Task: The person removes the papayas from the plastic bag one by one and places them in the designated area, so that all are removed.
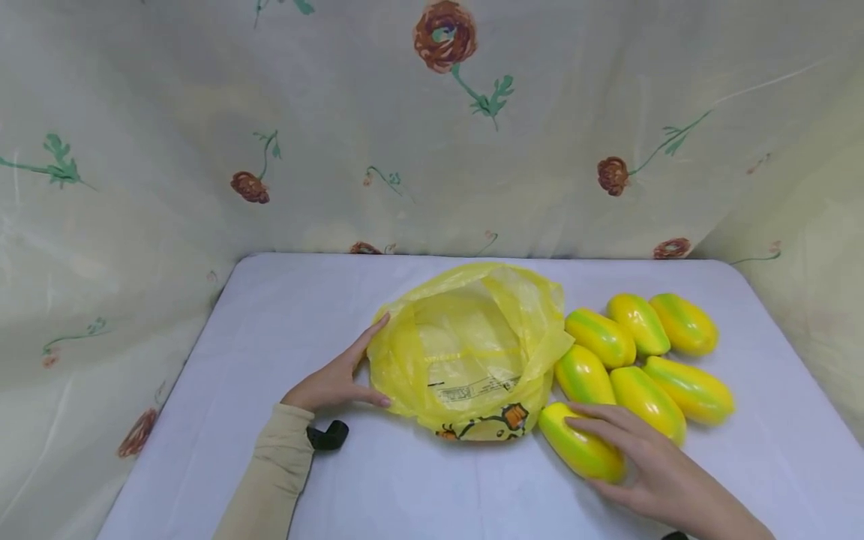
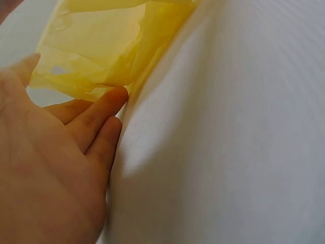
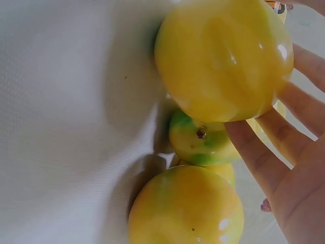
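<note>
A yellow plastic bag with printed text and a cartoon figure lies mid-table in the head view, its mouth spread wide. My left hand touches its left side with fingers and thumb apart; the left wrist view has the fingertips against the crinkled film. Right of the bag, my right hand grips a yellow-green papaya across its top, thumb on the near side. The right wrist view shows the fingers along that papaya's surface. Whether it is lifted, I cannot tell.
Several more papayas lie clustered behind and right of the held one, the nearest beside the bag's edge. They rest on a white-covered table. A flowered curtain hangs behind the table and along both sides.
</note>
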`<state>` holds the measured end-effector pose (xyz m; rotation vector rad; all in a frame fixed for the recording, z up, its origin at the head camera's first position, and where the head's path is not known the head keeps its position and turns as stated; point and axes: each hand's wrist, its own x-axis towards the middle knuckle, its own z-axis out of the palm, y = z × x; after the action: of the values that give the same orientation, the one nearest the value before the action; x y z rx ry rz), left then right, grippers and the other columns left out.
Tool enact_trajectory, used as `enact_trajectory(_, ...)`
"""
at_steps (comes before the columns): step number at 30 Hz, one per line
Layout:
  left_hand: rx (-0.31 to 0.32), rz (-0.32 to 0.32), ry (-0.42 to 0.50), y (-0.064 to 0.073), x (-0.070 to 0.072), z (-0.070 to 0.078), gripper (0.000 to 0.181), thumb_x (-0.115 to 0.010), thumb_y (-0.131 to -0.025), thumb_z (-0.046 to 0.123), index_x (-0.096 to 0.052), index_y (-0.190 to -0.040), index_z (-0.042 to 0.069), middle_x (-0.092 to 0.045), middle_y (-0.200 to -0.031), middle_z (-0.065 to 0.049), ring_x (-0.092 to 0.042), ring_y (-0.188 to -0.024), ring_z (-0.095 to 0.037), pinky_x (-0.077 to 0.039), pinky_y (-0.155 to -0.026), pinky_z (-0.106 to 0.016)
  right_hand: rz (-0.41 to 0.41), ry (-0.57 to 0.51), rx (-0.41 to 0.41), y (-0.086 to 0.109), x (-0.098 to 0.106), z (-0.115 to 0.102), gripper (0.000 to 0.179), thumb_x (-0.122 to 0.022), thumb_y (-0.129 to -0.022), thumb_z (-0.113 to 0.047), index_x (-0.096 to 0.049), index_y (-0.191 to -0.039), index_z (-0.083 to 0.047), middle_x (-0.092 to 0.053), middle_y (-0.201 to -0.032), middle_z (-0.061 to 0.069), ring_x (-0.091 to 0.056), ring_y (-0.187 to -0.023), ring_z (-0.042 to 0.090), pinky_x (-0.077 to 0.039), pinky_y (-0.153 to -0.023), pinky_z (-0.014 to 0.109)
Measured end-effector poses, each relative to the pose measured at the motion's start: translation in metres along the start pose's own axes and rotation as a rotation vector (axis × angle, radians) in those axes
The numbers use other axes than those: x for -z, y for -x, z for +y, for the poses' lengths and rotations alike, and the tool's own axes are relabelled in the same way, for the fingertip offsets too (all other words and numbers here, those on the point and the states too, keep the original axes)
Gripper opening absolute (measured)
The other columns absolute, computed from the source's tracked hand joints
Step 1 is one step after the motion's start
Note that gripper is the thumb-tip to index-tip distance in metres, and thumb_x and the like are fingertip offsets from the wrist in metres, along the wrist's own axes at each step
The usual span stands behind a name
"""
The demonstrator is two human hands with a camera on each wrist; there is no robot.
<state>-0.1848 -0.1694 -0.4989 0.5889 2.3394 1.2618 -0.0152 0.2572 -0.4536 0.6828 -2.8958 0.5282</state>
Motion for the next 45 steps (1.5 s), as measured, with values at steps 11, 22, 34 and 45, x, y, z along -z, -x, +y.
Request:
enact_trajectory(11,-0.081,0.023,0.092,0.027,0.018,0.011,0.108,-0.084,-0.077,0.030,-0.010,-0.153,0.048,-0.006,-0.161,0.022,-0.019,-0.149,-0.029,-0.027,-0.116,-0.060,0.110,-0.069,-0.074,-0.011,0.014,0.011,0.066,-0.084,-0.071,-0.048,-0.061,-0.129,-0.027,-0.055,-0.136,-0.010,-0.050,-0.121,0.006,-0.025,-0.101,-0.003)
enact_trajectory(22,-0.005,0.361,-0.643,0.081,0.018,0.019,0.095,-0.065,-0.078,0.069,-0.015,-0.154,0.042,-0.002,-0.165,-0.007,-0.008,-0.150,-0.037,-0.011,-0.113,-0.071,0.199,0.184,-0.119,-0.010,0.025,0.042,0.081,-0.074,-0.078,-0.051,-0.043,-0.147,-0.023,-0.030,-0.158,0.012,-0.022,-0.146,0.036,-0.014,-0.122,0.052)
enact_trajectory(34,-0.016,0.612,-0.876,0.109,0.000,0.030,0.094,-0.067,-0.074,0.071,-0.028,-0.152,0.039,-0.009,-0.164,-0.012,-0.003,-0.150,-0.040,-0.008,-0.107,-0.079,0.152,0.237,-0.264,-0.005,0.027,0.046,0.099,-0.070,-0.076,-0.062,-0.021,-0.156,-0.029,0.006,-0.165,0.008,0.007,-0.150,0.039,0.015,-0.112,0.070)
enact_trajectory(45,0.007,0.564,-0.843,0.107,-0.010,0.038,0.094,-0.067,-0.075,0.070,-0.025,-0.153,0.040,0.002,-0.166,-0.005,0.002,-0.151,-0.036,-0.001,-0.111,-0.076,0.164,0.215,-0.287,0.000,0.028,0.040,0.100,-0.070,-0.076,-0.061,-0.019,-0.156,-0.029,0.008,-0.165,0.008,0.008,-0.151,0.038,0.016,-0.112,0.069)
